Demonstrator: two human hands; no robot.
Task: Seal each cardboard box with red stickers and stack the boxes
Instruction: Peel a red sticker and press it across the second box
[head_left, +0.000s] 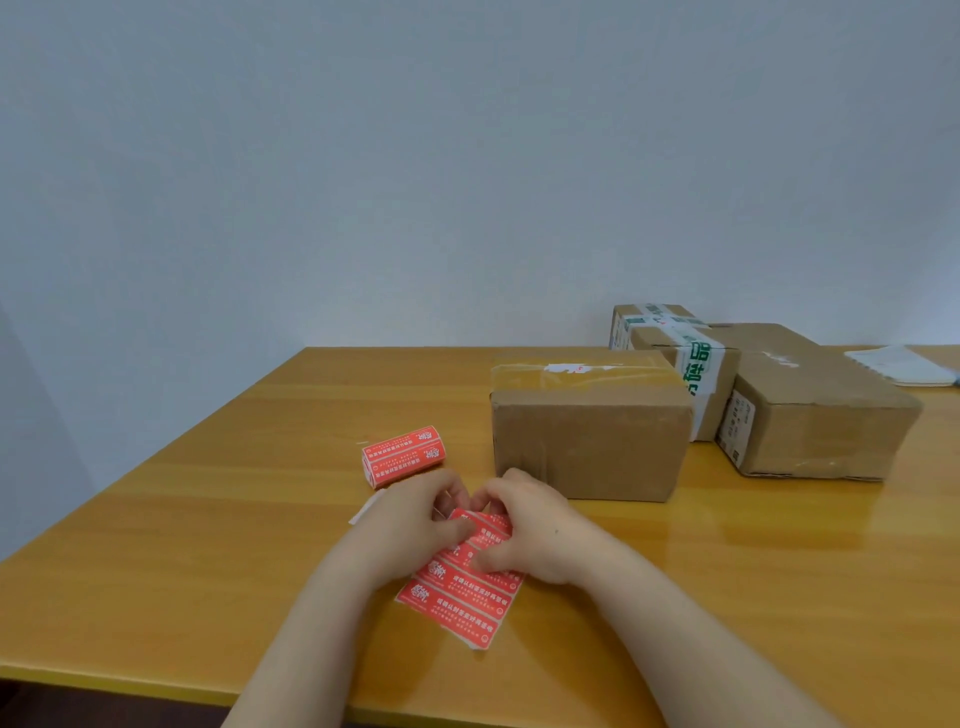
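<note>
**Sticker strip in both hands, nearest box just ahead and to the right**

Both hands met at the far end of a strip of red stickers (462, 597) that lay flat on the desk (208, 519). The left hand (415, 525) had its thumb pressed on the strip's upper corner with the fingers curled. The right hand (524, 530) pinched the same end from the other side. Neither hand was spread wide, and both held the strip, apparently working one sticker loose.

The strip's long axis ran from the desk's near edge away toward the boxes, leaning a little to the right. Each sticker lay crosswise on it.

The nearest cardboard box (587, 431) stood just beyond the hands and slightly right, so the right hand was the nearer one. Its long side ran left to right across the view, and the taped seam on its top appeared to follow that direction. A peeled sticker would probably have to be lifted forward and up, then laid across that seam.

Two more boxes sat behind it to the right, one with green-and-white tape (701, 374) and one plain box (815, 415). None were stacked. The sticker roll (404, 454) lay just beyond the left hand.
</note>
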